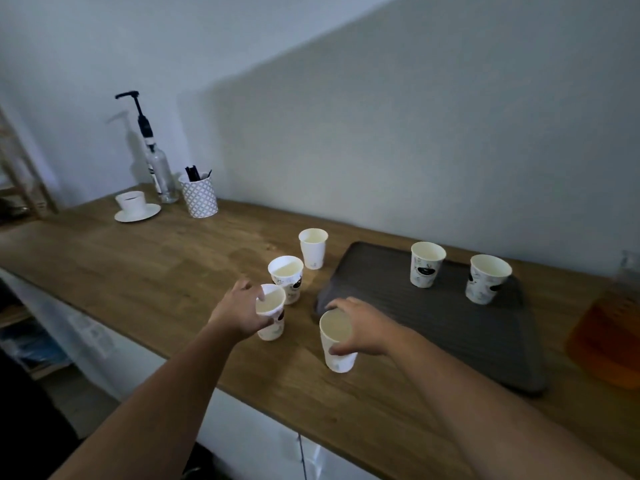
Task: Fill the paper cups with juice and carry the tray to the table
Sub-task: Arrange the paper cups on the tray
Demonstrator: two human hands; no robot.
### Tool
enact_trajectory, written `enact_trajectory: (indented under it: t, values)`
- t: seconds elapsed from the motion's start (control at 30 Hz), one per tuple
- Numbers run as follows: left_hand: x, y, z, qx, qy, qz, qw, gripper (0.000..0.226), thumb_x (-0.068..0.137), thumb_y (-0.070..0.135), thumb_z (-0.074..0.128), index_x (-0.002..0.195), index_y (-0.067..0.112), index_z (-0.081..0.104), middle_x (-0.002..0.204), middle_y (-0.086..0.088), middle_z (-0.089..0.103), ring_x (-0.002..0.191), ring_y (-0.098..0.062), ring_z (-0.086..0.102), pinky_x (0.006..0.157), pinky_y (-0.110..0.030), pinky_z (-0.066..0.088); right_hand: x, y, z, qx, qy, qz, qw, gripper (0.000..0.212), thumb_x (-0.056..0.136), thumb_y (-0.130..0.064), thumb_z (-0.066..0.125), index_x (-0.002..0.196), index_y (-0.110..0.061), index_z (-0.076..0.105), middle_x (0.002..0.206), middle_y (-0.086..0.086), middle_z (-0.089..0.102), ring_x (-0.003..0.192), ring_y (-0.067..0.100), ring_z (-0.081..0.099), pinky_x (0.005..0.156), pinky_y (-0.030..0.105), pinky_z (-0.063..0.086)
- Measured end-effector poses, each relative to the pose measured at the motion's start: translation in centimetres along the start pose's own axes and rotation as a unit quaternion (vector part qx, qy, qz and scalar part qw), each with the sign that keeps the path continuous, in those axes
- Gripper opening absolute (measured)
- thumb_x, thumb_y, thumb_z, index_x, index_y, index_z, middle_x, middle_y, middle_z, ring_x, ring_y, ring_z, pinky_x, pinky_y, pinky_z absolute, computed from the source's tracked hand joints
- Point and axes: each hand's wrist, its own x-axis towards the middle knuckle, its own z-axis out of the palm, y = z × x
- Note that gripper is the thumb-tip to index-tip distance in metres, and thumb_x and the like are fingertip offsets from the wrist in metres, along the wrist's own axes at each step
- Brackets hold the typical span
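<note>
My left hand (242, 311) grips the left cup (272, 327) on the table (166, 271). My right hand (362, 327) grasps the right cup (341, 358) near its rim, just beside the tray (433, 341). Two spare cups (313, 251) stand behind, and two tray cups (426, 268) stand on the tray. The juice (609, 341) sits far right, blurred.

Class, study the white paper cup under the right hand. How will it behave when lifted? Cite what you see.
The white paper cup is probably light: its inside looks pale and empty. Its paper wall would likely dent if the right hand, gripping near the rim, squeezes. Tall with a narrower base, it may tip if nudged.
</note>
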Motion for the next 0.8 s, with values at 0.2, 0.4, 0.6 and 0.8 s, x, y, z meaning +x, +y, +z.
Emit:
enact_trajectory:
  t: [0.2, 0.4, 0.6, 0.8]
  values:
    - [0.6, 0.8, -0.6, -0.014, -0.021, 0.053, 0.998, 0.023, 0.067, 0.04, 0.072, 0.075, 0.019, 0.065, 0.109, -0.003, 0.053, 0.108, -0.018, 0.052, 0.079, -0.024, 0.036, 0.4, 1.1, -3.4, 0.026, 0.042, 0.007, 0.999, 0.075, 0.065, -0.035, 0.08, 0.131, -0.029, 0.046, 0.125, -0.003, 0.05, 0.115, 0.015, 0.049, 0.093, 0.027, 0.04]
    - [2.2, 5.8, -2.5, -0.032, -0.011, 0.147, 0.989, 0.041, 0.063, 0.047, 0.076, 0.081, 0.01, 0.071, 0.116, -0.004, 0.061, 0.111, -0.017, 0.055, 0.089, -0.024, 0.038, -0.3, 3.8, -7.5, 0.018, 0.096, 0.047, 0.994, 0.072, 0.066, -0.034, 0.079, 0.131, -0.028, 0.047, 0.124, -0.001, 0.05, 0.115, 0.016, 0.051, 0.092, 0.025, 0.038]
    - [5.6, 13.2, -0.4, -0.113, -0.004, 0.191, 0.975, 0.029, 0.062, 0.035, 0.083, 0.075, 0.015, 0.065, 0.123, -0.005, 0.057, 0.111, -0.018, 0.056, 0.095, -0.022, 0.038, -2.6, 8.0, -11.1, 0.037, 0.146, 0.126, 0.981, 0.074, 0.067, -0.032, 0.079, 0.134, -0.026, 0.046, 0.135, -0.001, 0.047, 0.119, 0.017, 0.048, 0.093, 0.027, 0.04]
    - [7.2, 20.6, 4.1, -0.129, -0.041, 0.256, 0.957, 0.027, 0.066, 0.029, 0.084, 0.082, 0.011, 0.071, 0.124, -0.005, 0.057, 0.114, -0.019, 0.055, 0.093, -0.019, 0.037, -6.6, 13.6, -12.6, 0.032, 0.191, 0.221, 0.956, 0.077, 0.064, -0.032, 0.082, 0.132, -0.024, 0.048, 0.135, 0.004, 0.047, 0.121, 0.02, 0.048, 0.099, 0.03, 0.04]
